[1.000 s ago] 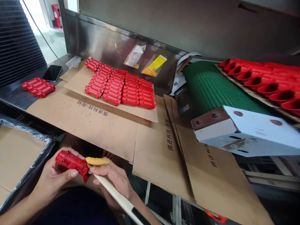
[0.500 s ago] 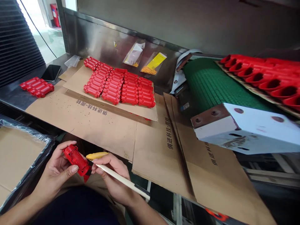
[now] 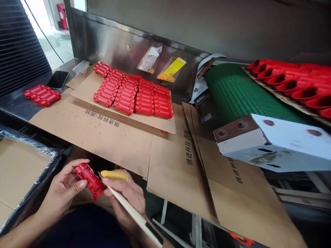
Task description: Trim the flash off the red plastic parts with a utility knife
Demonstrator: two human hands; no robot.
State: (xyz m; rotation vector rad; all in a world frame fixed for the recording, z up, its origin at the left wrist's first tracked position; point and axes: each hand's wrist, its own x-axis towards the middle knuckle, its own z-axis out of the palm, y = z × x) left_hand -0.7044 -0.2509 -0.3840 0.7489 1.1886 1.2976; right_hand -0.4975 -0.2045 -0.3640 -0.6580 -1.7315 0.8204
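Note:
A red plastic part (image 3: 90,179) is held tilted over my lap, its ribbed open face upward. The fingers and thumb of my left hand (image 3: 67,184) grip its upper left end. My right hand (image 3: 126,194), with a yellow cover on one finger, is closed round a long cream-coloured tool (image 3: 133,215). The tool's thin tip is at the right side of the part; whether it touches is hard to tell. Rows of similar red parts (image 3: 126,94) lie on a cardboard sheet (image 3: 85,84) on the bench.
More red parts (image 3: 42,95) and a phone (image 3: 58,80) sit at the left. Plastic bags (image 3: 172,70) lie at the back. A green conveyor (image 3: 232,93) with a white metal end (image 3: 279,144) stands right. At lower left is a plastic-lined box (image 3: 55,155).
The red part has turned in my left hand and shifted slightly right. My right hand has tilted the tool more steeply, its rear end now lower. The whole view has shifted slightly.

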